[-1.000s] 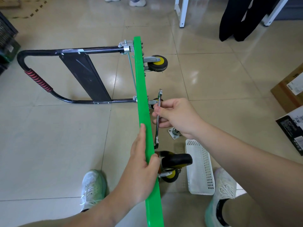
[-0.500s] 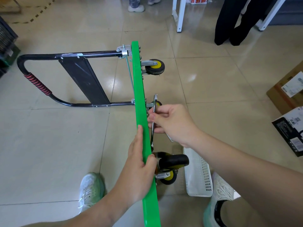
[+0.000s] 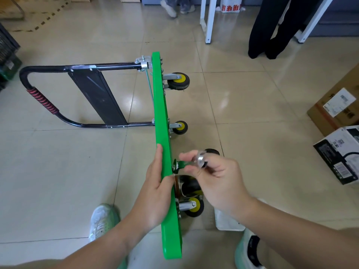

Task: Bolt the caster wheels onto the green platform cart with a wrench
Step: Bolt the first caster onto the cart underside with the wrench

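Left grip (image 3: 155, 193) clamps the green platform cart (image 3: 159, 105); right grip (image 3: 219, 179), pinching the blurred wrench (image 3: 201, 161), should seat it squarely first.

The one camera rides on the person's head, wide-angled, facing forward and steeply down. It sits close above the upright green metal cart platform (image 3: 160, 113), seen edge-on up the middle, with the glossy beige tiled floor (image 3: 58, 171) stretching away to white table legs (image 3: 208, 20) at the top edge.
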The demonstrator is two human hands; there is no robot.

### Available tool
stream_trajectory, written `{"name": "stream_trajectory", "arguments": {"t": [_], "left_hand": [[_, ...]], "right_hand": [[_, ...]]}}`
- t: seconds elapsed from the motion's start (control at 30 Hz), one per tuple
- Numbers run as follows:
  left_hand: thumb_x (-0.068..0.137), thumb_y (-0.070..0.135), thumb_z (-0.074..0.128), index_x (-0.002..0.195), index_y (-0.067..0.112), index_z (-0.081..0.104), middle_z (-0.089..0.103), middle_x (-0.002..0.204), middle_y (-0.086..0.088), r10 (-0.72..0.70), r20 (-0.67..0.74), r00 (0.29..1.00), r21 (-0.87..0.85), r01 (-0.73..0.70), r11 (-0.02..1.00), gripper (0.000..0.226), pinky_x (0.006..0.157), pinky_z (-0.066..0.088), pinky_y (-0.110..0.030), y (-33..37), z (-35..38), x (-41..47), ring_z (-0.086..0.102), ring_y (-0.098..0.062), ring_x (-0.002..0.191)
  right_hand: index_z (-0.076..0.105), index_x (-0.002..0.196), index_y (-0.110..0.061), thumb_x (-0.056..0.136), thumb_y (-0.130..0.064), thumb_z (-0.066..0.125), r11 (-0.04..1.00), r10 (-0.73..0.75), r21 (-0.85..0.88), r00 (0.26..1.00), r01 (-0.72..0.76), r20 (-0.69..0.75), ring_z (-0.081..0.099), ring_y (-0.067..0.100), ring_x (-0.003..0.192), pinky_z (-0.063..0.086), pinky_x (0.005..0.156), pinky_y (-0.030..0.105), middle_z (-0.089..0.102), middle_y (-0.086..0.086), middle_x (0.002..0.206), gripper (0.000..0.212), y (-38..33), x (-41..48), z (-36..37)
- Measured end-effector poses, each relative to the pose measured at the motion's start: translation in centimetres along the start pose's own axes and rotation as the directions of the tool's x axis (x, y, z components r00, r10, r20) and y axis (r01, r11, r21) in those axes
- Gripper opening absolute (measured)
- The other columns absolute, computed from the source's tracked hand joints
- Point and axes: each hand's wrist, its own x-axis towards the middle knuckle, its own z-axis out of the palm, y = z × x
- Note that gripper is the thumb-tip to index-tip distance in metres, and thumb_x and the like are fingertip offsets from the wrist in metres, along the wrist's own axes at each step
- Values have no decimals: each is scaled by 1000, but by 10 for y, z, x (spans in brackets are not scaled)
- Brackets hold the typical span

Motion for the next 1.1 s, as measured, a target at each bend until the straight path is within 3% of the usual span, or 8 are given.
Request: {"name": "stream_trajectory", "arguments": {"t": [0.1, 0.23, 0.4, 0.53, 0.63, 0.93, 1.1], "left_hand": [[84, 38, 39, 158, 55, 2, 20, 144, 45, 4, 0, 1000, -13, -4, 1000, 84, 91, 18, 12, 1, 1, -1, 22, 42, 118], [85, 37, 38, 156, 56, 2, 19, 140, 50, 6, 9, 1000, -30, -6, 1000, 82, 93, 18, 10, 0, 1, -1, 24, 39, 121], [84, 36, 38, 155, 58, 1, 18, 141, 50, -10, 19, 1000, -29, 10, 1000, 83, 92, 16, 12, 1, 1, 0, 21, 41, 121], [90, 33, 39, 155, 58, 0, 14, 142, 50, -3, 16, 1000, -3, 3, 1000, 80, 91, 14, 13, -1, 1, 2, 18, 42, 121], [105, 15, 42, 154, 58, -2, 16, 141, 49, -3, 15, 1000, 29, 3, 1000, 78, 90, 14, 13, -3, 0, 2, 17, 43, 120], [104, 7, 43, 153, 55, -1, 15, 144, 47, 8, 6, 1000, 49, -8, 999, 82, 89, 14, 13, -1, 0, 2, 15, 44, 120], [103, 5, 43, 155, 53, -1, 11, 151, 40, 12, 1, 1000, 59, -12, 998, 83, 92, 13, 13, 0, 1, 3, 11, 44, 122]], "right_hand": [[75, 94, -12, 85, 7, 69, 992, 69, 106, 997, -64, -42, 73, 20, 96, 57, 88, 29, 77, 7, 97, 22, -15, 23, -12], [71, 93, -16, 92, 1, 63, 948, 285, 149, 958, -281, -6, 75, 26, 90, 62, 79, 38, 77, 4, 85, 19, -16, 60, -21], [70, 96, -11, 96, -3, 60, 894, 432, 112, 901, -435, 48, 74, 25, 81, 63, 72, 32, 74, 10, 85, 12, -4, 86, -16], [69, 93, -10, 97, -7, 60, 874, 475, 69, 875, -482, 89, 73, 26, 76, 63, 70, 33, 72, 10, 83, 10, 7, 99, -6], [69, 94, -8, 98, -10, 61, 860, 502, 32, 856, -509, 120, 72, 27, 77, 63, 74, 36, 71, 10, 83, 9, 13, 105, 1], [70, 93, -10, 98, -16, 62, 850, 525, -61, 833, -523, 177, 71, 22, 72, 61, 66, 27, 71, 10, 88, 11, 18, 116, 17], [73, 98, -8, 98, -20, 64, 858, 512, -76, 833, -508, 207, 74, 22, 81, 62, 72, 32, 74, 8, 89, 16, 20, 116, 21]]}}
